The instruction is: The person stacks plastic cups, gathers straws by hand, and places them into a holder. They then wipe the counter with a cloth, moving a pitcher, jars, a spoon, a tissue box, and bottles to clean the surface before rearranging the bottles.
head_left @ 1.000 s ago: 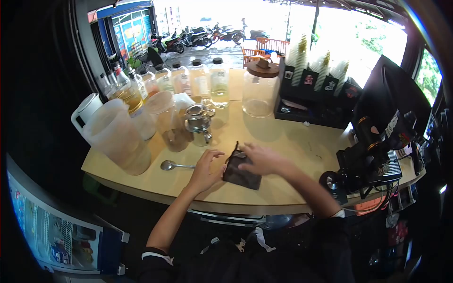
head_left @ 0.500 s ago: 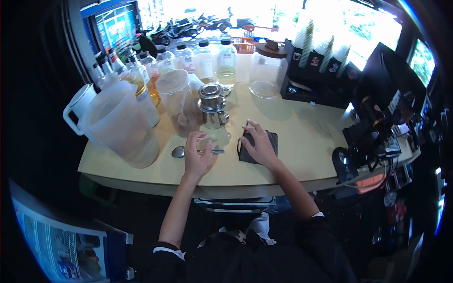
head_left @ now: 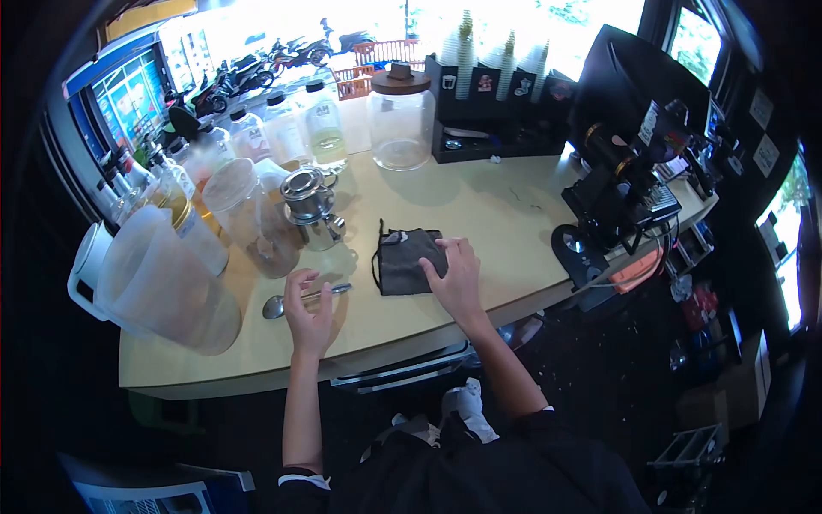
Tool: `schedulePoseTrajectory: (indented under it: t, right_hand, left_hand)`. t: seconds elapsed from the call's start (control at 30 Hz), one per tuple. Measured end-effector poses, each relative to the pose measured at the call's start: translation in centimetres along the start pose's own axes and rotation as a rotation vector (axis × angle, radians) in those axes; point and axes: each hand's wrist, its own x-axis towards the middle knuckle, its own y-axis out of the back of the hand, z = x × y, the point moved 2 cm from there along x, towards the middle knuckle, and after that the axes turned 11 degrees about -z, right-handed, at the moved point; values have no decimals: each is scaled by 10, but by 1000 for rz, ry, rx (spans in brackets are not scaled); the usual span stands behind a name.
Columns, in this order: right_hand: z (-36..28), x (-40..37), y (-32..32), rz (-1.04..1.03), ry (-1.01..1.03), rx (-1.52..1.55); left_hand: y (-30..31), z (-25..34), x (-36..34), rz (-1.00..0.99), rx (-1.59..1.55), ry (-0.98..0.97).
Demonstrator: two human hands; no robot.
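Observation:
My left hand (head_left: 309, 315) hovers over a metal spoon (head_left: 273, 307), its thumb apart from the fingers and nothing gripped. The spoon lies on the table, with part of its handle hidden behind that hand. A dark grey cloth pouch (head_left: 408, 264) with a drawstring lies flat to the right. At the pouch's right edge is my right hand (head_left: 455, 278), fingers spread and holding nothing. Behind the spoon stands a metal drip coffee filter (head_left: 306, 187) on top of a small metal pitcher (head_left: 322, 231). Beside it is a clear plastic canister (head_left: 244, 206) with brown contents low inside.
A large translucent jug (head_left: 171, 287) stands at the left, near the table's front edge (head_left: 257, 377). Several bottles (head_left: 250, 141) line the back left. A lidded glass jar (head_left: 400, 128), a black cup organizer (head_left: 505, 137) and a monitor (head_left: 629, 103) stand behind and to the right.
The view has turned right, so the table's contents appear farther left. My right hand has shifted off the pouch to its right edge, uncovering more of it. My left hand stays by the spoon.

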Motion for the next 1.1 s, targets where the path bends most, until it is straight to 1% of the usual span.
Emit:
schedulePoseTrajectory:
  t: [0.07, 0.1, 0.17, 0.2, 0.23, 0.27, 0.3, 0.33, 0.37, 0.4, 0.43, 0.47, 0.5, 0.53, 0.57, 0.63, 0.67, 0.7, 0.73, 0.77, 0.8, 0.83, 0.87, 0.93, 0.97, 1.0, 1.03, 1.07, 1.1]
  right_hand:
    - [6, -5, -1, -47, -124, -201]
    - [7, -7, 1, -48, -129, -196]
    - [7, -8, 2, -148, -99, -78]
    - [6, -10, 3, -153, -100, -68]
    - [4, -11, 8, -124, -26, -44]
    - [3, -10, 12, -93, 51, -25]
    - [4, -9, 14, -94, 53, -20]
    - [5, -8, 16, -101, 37, 248]
    - [6, -5, 18, -108, 23, 515]
    - [3, -1, 24, -112, 29, 516]
    - [-1, 2, 31, -117, 87, 510]
    - [-7, 6, 38, -122, 145, 503]
    - [-11, 13, 46, -128, 152, 505]
    - [-16, 21, 56, -122, 201, 525]
    - [-21, 31, 65, -115, 251, 545]
    - [-29, 48, 77, -106, 288, 552]
    - [-31, 57, 77, -113, 279, 582]
    - [-31, 66, 77, -123, 269, 612]
    - [-25, 74, 70, -137, 283, 530]
    - [-16, 76, 61, -149, 292, 537]
    - [-6, 80, 48, -229, 251, 453]
    - [3, 85, 33, -305, 211, 368]
    - [9, 89, 18, -309, 226, 378]
    - [6, 93, -6, -304, 407, 165]
    - [0, 97, -15, -308, 418, 177]
    - [-16, 101, -22, -494, 213, 274]
    - [-28, 102, -33, -677, 1, 365]
    - [-22, 104, -64, -515, 145, 469]
    - [-32, 106, -74, -518, 147, 474]
  left_hand:
    - [-8, 1, 2, -12, -22, -2]
    - [-10, 3, 4, -9, -36, -3]
    - [-19, 13, 5, -24, -52, -9]
    - [-25, 20, 7, -38, -75, -17]
    - [-30, 25, 9, -38, -66, -15]
    - [-40, 29, 12, -96, -85, -32]
    - [-49, 34, 14, -156, -103, -48]
    - [-57, 40, 19, -157, -98, -48]
    - [-65, 48, 26, -188, -49, -123]
    - [-73, 55, 34, -215, 0, -198]
    - [-81, 56, 38, -209, 4, -194]
    - [-93, 51, 41, -340, -271, -27]
    - [-102, 45, 45, -465, -546, 140]
    - [-103, 44, 53, -627, -686, 295]
    - [-105, 48, 58, -616, -681, 293]
    - [-105, 71, 71, -391, -772, 196]
    - [-105, 73, 76, -336, -711, 191]
    - [-103, 72, 76, -325, -704, 195]
    - [-98, 71, 75, -252, -565, 169]
    - [-94, 70, 74, -178, -426, 143]
    - [-87, 58, 69, -120, -303, 132]
    - [-77, 48, 62, -106, -291, 130]
    - [-63, 39, 54, 3, -258, 140]
    - [-33, 25, 43, 232, -189, 144]
    - [-18, 19, 39, 352, -154, 137]
    - [-6, 12, 40, 359, -142, 139]
    - [7, 5, 41, 481, -47, 163]
    - [19, -2, 43, 601, 47, 186]
    - [27, -11, 47, 603, 54, 186]
